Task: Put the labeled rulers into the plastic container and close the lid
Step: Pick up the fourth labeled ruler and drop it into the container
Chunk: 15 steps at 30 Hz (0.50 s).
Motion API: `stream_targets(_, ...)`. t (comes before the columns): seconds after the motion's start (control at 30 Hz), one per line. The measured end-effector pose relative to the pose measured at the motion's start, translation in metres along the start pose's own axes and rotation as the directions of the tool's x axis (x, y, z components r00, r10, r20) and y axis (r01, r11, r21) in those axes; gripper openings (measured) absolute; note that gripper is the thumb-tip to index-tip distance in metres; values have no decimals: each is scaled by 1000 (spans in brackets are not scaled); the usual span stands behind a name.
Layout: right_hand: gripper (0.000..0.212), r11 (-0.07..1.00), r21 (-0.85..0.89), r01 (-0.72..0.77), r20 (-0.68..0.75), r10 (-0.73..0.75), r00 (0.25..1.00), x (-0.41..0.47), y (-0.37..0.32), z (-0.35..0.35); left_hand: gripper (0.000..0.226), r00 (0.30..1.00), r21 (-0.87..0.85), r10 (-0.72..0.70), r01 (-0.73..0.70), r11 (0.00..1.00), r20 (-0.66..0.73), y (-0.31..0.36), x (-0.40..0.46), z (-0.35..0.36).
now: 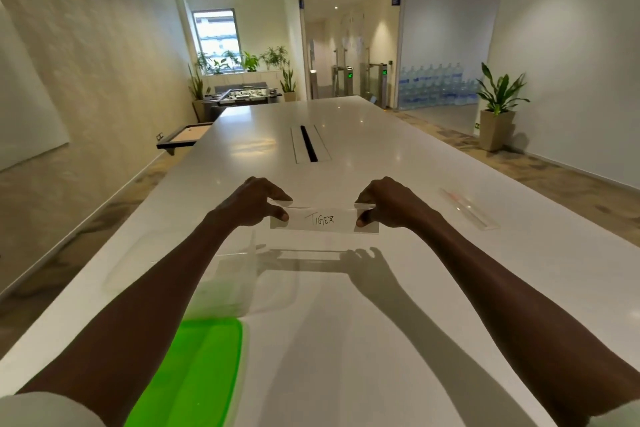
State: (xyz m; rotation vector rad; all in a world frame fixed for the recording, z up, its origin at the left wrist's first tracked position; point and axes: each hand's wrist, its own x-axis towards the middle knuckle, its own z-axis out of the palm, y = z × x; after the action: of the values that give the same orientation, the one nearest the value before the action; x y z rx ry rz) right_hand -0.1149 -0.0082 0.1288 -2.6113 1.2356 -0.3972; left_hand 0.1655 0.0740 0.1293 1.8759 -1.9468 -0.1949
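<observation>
A clear ruler [323, 219] with a white label reading "TIGER" is held level above the white table [363, 340]. My left hand [251, 203] pinches its left end and my right hand [388, 203] pinches its right end, thumbs toward me. Below and to the left sits the clear plastic container [239, 282], open, partly behind my left forearm. Its green lid [197, 371] lies flat on the table nearer to me. A second clear ruler [467, 208] lies on the table to the right.
A black cable slot [309, 143] runs along the table's middle, farther away. A foosball table [242, 95] and potted plants stand beyond the far end. A planter [497, 114] stands on the floor at the right.
</observation>
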Motion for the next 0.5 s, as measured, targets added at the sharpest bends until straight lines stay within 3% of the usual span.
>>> stream_targets(0.5,39,986,11,165,-6,-165,986,53,-115,45,40,993,64,-107,109,992,-42,-105,-59,-65)
